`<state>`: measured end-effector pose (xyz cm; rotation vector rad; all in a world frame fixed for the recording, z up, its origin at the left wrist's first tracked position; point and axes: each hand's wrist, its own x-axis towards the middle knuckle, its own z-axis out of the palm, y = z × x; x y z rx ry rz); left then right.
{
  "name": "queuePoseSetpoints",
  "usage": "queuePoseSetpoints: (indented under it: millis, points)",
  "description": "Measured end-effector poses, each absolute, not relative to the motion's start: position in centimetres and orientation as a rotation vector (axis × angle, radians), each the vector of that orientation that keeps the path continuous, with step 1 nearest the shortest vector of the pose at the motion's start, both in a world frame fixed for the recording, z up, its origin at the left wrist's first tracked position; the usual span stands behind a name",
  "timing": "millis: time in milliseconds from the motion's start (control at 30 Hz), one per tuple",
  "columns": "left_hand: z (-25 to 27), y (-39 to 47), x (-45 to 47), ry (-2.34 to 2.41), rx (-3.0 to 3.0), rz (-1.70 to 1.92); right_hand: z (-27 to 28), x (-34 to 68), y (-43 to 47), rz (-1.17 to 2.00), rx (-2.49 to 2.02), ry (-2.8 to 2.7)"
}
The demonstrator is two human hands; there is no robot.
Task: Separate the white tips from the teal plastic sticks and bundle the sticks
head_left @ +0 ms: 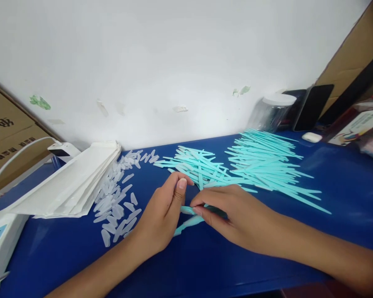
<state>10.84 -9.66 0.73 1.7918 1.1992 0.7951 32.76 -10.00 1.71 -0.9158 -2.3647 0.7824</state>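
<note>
My right hand (pixel 226 211) pinches a slim turquoise eyebrow razor (pixel 187 210) between thumb and forefinger. Close by on the left, my left hand (pixel 166 211) is closed, its thumb pressed against the curled forefinger; what lies inside its fingers is hidden. The razor's left end meets the left palm. Beneath the hands another turquoise razor (pixel 189 222) runs aslant. Past my fingertips lies a loose heap of turquoise razors (pixel 200 163), and a larger pile (pixel 267 165) spreads to its right. Small translucent blade caps (pixel 118 207) are scattered left of my left hand.
A stack of white paper sleeves (pixel 71 182) lies at the left, beside a white device (pixel 64 149) with a cable. Along the back right stand a clear jar (pixel 272 111) with a white lid, a dark phone (pixel 313 105) and a white earphone case (pixel 311 137). A white wall closes off the blue table (pixel 186 269).
</note>
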Motion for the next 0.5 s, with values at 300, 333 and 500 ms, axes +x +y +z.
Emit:
queuePoseSetpoints:
  millis: [300,333,500]
  points:
    - [1.0,-10.3,11.4,1.308,1.866,0.764,0.9,31.5,-10.4,0.851,-0.909,-2.271]
    - [1.0,-10.4,11.4,1.301,1.856,0.758,0.9,31.4,-10.5,0.859,-0.912,-2.262]
    - [0.8,-10.4,11.5,1.277,1.866,0.747,0.8,31.1,-10.7,0.885,-0.899,-2.245]
